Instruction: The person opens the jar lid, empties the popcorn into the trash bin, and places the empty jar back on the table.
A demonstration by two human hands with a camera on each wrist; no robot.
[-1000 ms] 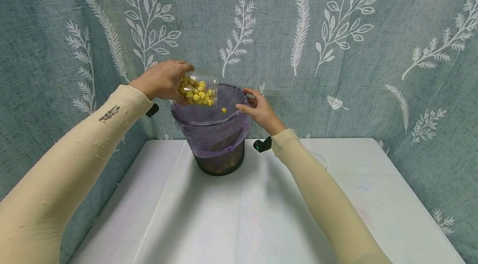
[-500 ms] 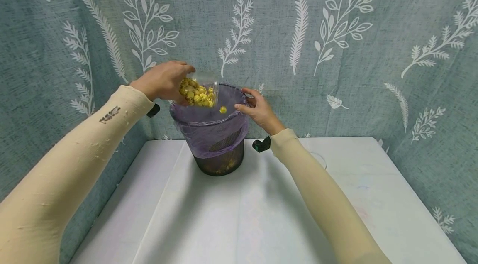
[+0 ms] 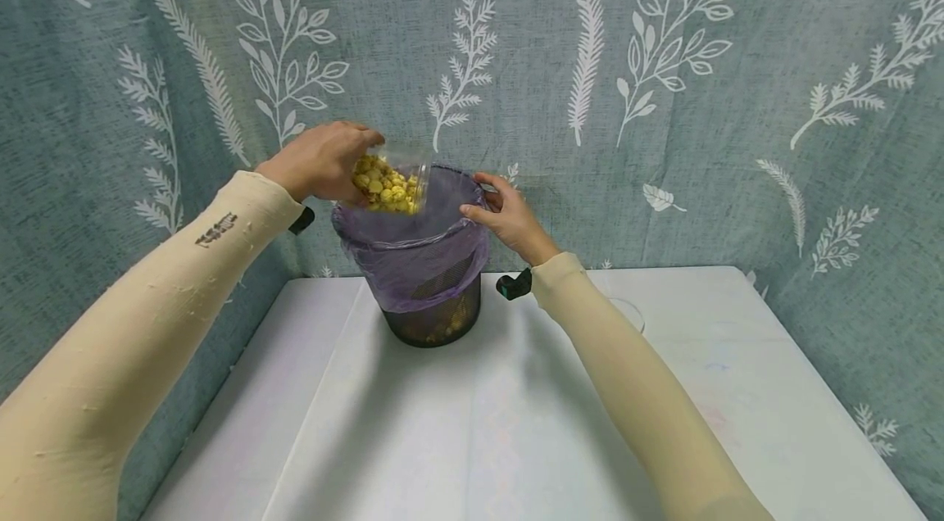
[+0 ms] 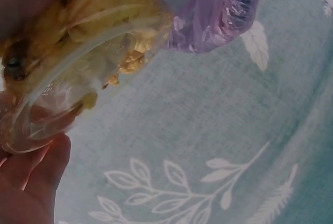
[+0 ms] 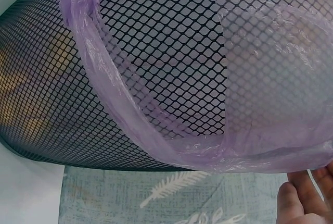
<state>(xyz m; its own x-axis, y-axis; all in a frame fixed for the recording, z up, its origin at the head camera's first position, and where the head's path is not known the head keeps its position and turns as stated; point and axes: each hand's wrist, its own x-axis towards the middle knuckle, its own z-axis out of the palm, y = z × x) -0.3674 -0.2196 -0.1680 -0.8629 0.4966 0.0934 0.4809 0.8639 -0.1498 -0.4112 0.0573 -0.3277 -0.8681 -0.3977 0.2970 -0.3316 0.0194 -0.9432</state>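
Observation:
My left hand [image 3: 328,160] grips a clear plastic jar [image 3: 406,156] tipped nearly on its side, its mouth toward the right over the bin. Yellow popcorn [image 3: 387,187] lies along the jar's lower side. In the left wrist view, fingers wrap the jar's round base [image 4: 52,99]. The black mesh trash can [image 5: 166,52] is lined with a thin purple bag [image 3: 413,271] folded over its rim. My right hand [image 3: 512,218] holds the rim at its right side, thumb toward the inside. More yellow pieces show through the mesh near the bottom of the can.
The can stands toward the back left of a white table [image 3: 590,423]. A clear round lid-like disc [image 3: 627,314] lies behind my right forearm. Patterned green-blue fabric [image 3: 546,95] hangs close behind and along both sides.
Earlier, a popcorn piece was in the air below the jar's mouth; now none shows there. The jar's mouth dips slightly lower. My right hand keeps its place on the rim.

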